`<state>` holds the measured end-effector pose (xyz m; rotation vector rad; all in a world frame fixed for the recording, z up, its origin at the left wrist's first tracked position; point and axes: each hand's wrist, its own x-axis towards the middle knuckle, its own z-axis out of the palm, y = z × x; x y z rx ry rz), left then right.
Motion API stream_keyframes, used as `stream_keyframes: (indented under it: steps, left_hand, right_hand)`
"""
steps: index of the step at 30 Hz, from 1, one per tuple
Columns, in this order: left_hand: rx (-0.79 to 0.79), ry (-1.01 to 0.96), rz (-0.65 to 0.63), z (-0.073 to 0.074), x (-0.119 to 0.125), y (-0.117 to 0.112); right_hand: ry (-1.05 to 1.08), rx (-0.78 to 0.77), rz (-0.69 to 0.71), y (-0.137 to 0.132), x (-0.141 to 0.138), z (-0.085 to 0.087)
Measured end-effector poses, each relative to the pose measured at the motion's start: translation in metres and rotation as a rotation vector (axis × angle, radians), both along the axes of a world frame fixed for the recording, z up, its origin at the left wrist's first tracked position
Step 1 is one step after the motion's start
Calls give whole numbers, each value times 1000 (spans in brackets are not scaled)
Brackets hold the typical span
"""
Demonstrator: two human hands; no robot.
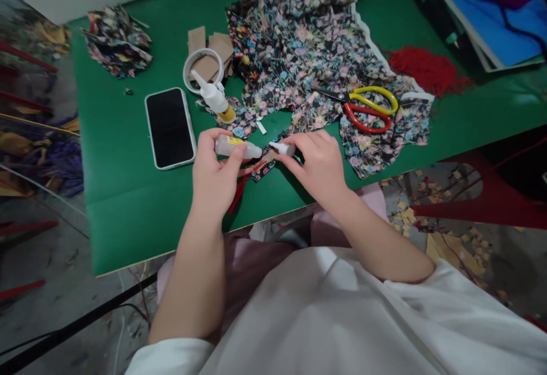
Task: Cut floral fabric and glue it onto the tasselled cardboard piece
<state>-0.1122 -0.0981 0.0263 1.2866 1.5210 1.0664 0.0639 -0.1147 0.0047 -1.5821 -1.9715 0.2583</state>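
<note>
My left hand [216,172] is closed around a small clear glue bottle [245,148] with a yellow label, its narrow end pointing right. Pinched in my right hand [320,161] is a white cap [282,148], a short gap from the bottle's tip. Below them lies a strip of floral fabric [267,170] with red thread on it. A red tassel [239,192] hangs down beside my left fingers. Just beyond my hands stands a second glue bottle [216,100], white with a yellow label and a pointed nozzle.
A phone [170,128] lies to the left. Scissors [359,105] with yellow and red handles rest on floral fabric [294,50]. Further back are a tape roll [186,73], cardboard pieces [220,44], a fabric bundle [117,41] and red threads [427,71]. The green table [128,215] has its edge near my lap.
</note>
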Motion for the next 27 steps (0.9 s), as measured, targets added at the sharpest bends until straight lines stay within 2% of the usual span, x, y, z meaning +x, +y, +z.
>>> stream_keyframes:
  steps: [8, 16, 22, 27]
  left_hand:
    - [-51, -30, -27, 0, 3, -1]
    - [-101, -17, -11, 0, 3, 1]
    - [-127, -33, -24, 1, 2, 1]
    - [-148, -12, -21, 2, 3, 0]
  right_hand:
    - [17, 6, 65, 0, -3, 0]
    - [38, 41, -10, 4, 7, 1]
    - [29, 5, 111, 3, 1, 1]
    - [48, 74, 0, 10, 12, 0]
